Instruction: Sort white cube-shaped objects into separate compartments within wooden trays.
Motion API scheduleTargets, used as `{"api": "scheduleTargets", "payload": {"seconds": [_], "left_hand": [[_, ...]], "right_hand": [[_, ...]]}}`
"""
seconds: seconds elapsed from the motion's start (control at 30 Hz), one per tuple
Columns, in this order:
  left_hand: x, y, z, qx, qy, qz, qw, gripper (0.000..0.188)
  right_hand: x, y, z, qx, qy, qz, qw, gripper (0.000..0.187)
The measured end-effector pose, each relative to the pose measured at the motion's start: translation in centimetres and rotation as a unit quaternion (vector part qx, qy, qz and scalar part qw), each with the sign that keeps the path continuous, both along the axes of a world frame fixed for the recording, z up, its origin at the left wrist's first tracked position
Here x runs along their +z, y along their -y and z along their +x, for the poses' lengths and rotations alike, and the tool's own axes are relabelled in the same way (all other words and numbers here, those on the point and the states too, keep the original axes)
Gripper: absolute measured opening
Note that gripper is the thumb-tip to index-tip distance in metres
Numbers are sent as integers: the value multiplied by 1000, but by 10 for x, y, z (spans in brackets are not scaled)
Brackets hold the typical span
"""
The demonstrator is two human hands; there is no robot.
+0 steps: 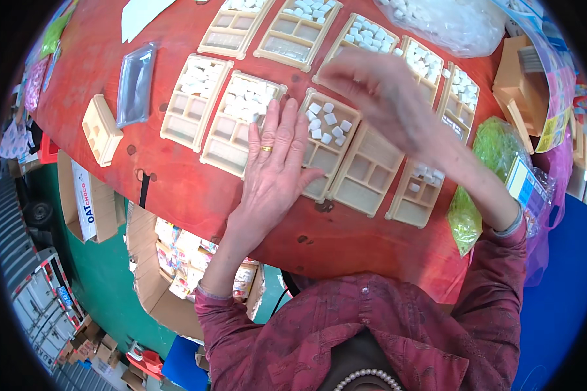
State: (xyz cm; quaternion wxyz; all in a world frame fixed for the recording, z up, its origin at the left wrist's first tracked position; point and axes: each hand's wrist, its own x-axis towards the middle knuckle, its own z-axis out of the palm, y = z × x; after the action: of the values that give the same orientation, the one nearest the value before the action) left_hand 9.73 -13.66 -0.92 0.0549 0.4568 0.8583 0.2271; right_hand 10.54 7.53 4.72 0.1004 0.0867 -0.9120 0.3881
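Note:
My left hand [274, 156], with a ring on one finger, lies flat with fingers stretched over the right edge of a cream compartment tray [223, 144]. White pillow-shaped pieces [248, 98] fill that tray's far section, by my fingertips. Just right of the hand, another cream tray [318, 159] has loose white pieces spread in its far section. My right hand [385, 91] hovers above the trays to the right, blurred by motion. Its fingers point left over a tray of white pieces [370, 34], and I cannot make out whether they hold anything. The tray [365, 171] below that hand shows bare compartments.
More filled trays [195, 104] stand in two rows on the red table [182, 186]. A clear plastic bag [450, 26] of white pieces lies at the far right. Yellow-green packaging [466, 221] sits at the right edge. An open carton [150, 260] of packets stands below the table's left edge.

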Motion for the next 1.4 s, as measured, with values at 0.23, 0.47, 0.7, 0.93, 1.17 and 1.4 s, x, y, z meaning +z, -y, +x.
{"api": "scheduleTargets", "payload": {"seconds": [0.23, 0.47, 0.7, 0.93, 1.17, 1.4], "left_hand": [[3, -17, 2, -74, 4, -12, 997, 85], [15, -22, 1, -79, 36, -24, 996, 83], [85, -70, -60, -101, 68, 78, 989, 68], [106, -270, -170, -84, 332, 271, 899, 32], [13, -363, -268, 41, -54, -20, 997, 42], [7, -379, -266, 39, -99, -41, 994, 48]], "right_hand": [[39, -86, -70, -212, -176, 26, 961, 9], [-23, -244, -152, -330, -115, 151, 925, 21], [-58, -280, -183, -331, 73, 261, 904, 84], [-63, -324, -193, -320, 115, 281, 898, 98], [-68, -284, -207, -299, 30, 332, 894, 56], [-51, -281, -194, -228, 122, -5, 966, 51]]}}
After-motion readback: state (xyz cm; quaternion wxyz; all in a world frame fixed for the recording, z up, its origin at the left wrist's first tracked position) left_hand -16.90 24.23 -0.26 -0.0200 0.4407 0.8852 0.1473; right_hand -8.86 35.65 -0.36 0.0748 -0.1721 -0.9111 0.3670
